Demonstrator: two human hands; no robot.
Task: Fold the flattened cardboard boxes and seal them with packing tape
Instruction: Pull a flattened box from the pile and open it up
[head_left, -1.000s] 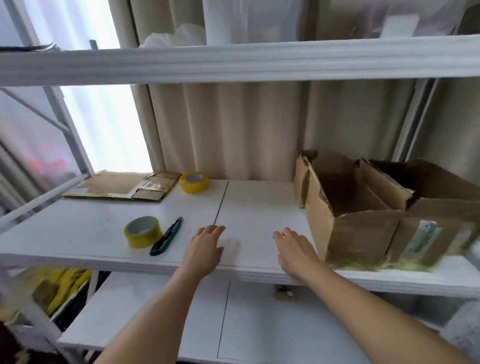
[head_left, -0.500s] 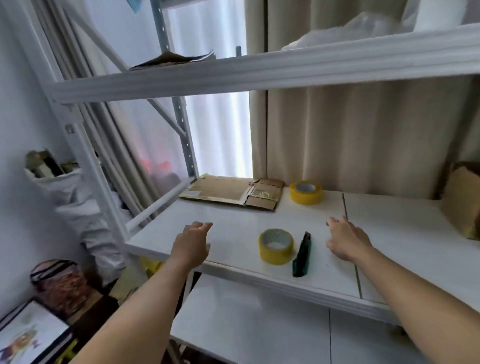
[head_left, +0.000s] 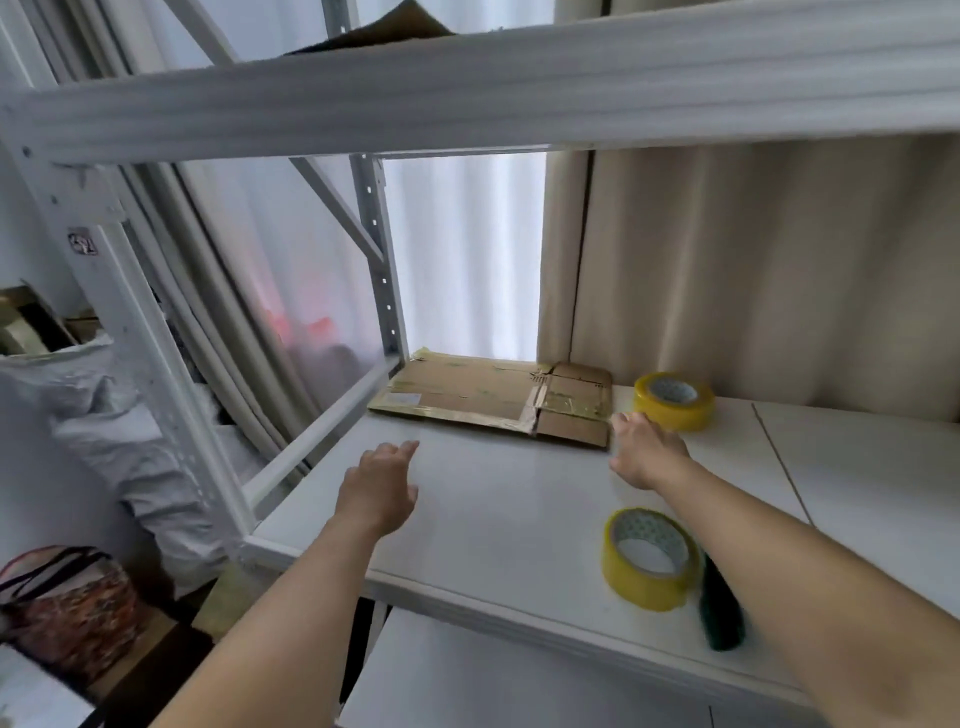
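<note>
A flattened cardboard box (head_left: 488, 397) with old tape strips lies at the back left of the white shelf (head_left: 509, 525). My left hand (head_left: 379, 491) hovers over the shelf in front of it, fingers relaxed and holding nothing. My right hand (head_left: 647, 449) reaches out just beside the box's right edge, fingers extended, holding nothing. One yellow tape roll (head_left: 674, 400) stands behind my right hand. A second yellow tape roll (head_left: 648, 558) sits near the front edge, under my right forearm.
A dark green cutter (head_left: 719, 608) lies right of the near tape roll. An upper shelf beam (head_left: 467, 88) spans overhead. A white upright post (head_left: 156, 374) stands at the left. A white sack (head_left: 109, 431) and a patterned bag (head_left: 67, 618) sit on the floor at left.
The view swung left, so the folded boxes at the right left the frame. Both hands moved forward toward the flattened box, the right one now beside its edge.
</note>
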